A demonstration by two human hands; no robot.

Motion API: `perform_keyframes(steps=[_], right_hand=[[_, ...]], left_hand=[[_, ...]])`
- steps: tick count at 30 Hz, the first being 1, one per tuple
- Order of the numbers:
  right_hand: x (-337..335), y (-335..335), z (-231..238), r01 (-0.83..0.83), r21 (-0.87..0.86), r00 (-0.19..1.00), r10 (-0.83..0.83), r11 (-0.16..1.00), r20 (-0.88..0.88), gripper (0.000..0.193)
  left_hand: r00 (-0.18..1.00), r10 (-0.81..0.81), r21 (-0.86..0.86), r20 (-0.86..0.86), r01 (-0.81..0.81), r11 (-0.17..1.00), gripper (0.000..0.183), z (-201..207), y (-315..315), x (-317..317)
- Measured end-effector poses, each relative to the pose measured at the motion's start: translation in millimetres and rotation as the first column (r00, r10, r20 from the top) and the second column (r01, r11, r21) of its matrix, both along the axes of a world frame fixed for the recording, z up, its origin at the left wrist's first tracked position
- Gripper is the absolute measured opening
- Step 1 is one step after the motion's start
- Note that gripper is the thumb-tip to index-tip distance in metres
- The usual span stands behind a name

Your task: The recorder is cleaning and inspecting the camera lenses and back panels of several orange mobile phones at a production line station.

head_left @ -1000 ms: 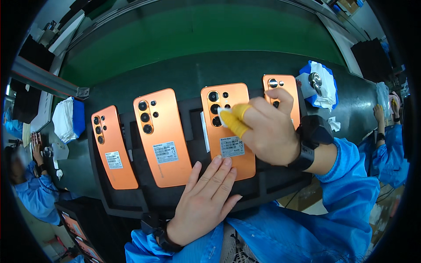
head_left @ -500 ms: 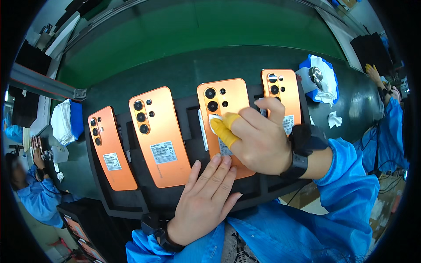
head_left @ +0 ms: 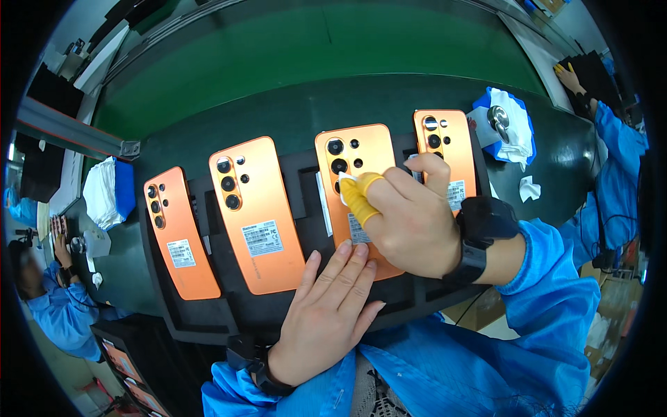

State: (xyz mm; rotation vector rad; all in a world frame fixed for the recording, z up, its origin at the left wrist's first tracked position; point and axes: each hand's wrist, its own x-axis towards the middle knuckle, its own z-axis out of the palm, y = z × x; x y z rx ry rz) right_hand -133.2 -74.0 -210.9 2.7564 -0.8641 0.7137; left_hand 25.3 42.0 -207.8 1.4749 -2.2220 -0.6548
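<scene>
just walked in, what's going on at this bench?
A person's right hand, with yellow finger covers, holds a white wipe at the camera lenses of an orange phone. The left hand lies flat, fingers on that phone's lower end. Two more orange phones lie to its left and one to its right, all backs up on a black tray.

Looks like an electronics factory floor from where I'm standing: identical orange phones (head_left: 260, 205) in a black foam tray (head_left: 198, 332), dark green bench (head_left: 278, 118), blue bins (head_left: 126, 187) of white cloths (head_left: 103, 194), co-workers (head_left: 55, 316) in blue smocks (head_left: 618, 146) (one off to either side), black holder (head_left: 160, 337) with orange items (head_left: 120, 360) alongside.
</scene>
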Motion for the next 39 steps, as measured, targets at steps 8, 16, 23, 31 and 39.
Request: perform_keyframes(steps=[8, 16, 23, 31, 39], right_hand=[[-3.1, -39.8, 7.8, 0.014, -0.142, 0.999, -0.018, 0.99, -0.031, 0.014], [-4.3, -19.5, 4.6, -0.093, 0.01, 0.996, 0.093, 0.996, -0.009, 0.007], [-20.2, -14.8, 10.2, -0.016, 0.105, 1.0, 0.015, 0.994, 0.019, 0.006], [-8.0, -13.8, -1.8, -0.077, 0.018, 0.996, 0.076, 0.997, 0.044, 0.011], [-49.5, 16.0, 2.7, -0.078, 0.29, 0.996, 0.063, 0.954, 0.058, 0.006]], left_hand=[[1.0, 0.02, -0.004, 0.016, -0.02, 1.0, 0.055, 1.2, -0.4, 0.0], [1.0, 0.013, 0.006, 0.004, -0.013, 1.0, 0.055, 2.1, -1.2, 0.4], [1.0, 0.016, 0.015, -0.001, -0.016, 1.0, 0.054, 0.3, -0.6, 1.0], [1.0, 0.009, 0.018, 0.015, -0.01, 1.0, 0.054, 2.0, -2.1, -0.1], [1.0, 0.0, 0.007, 0.029, 0.0, 1.0, 0.056, 2.7, -1.8, -2.0]])
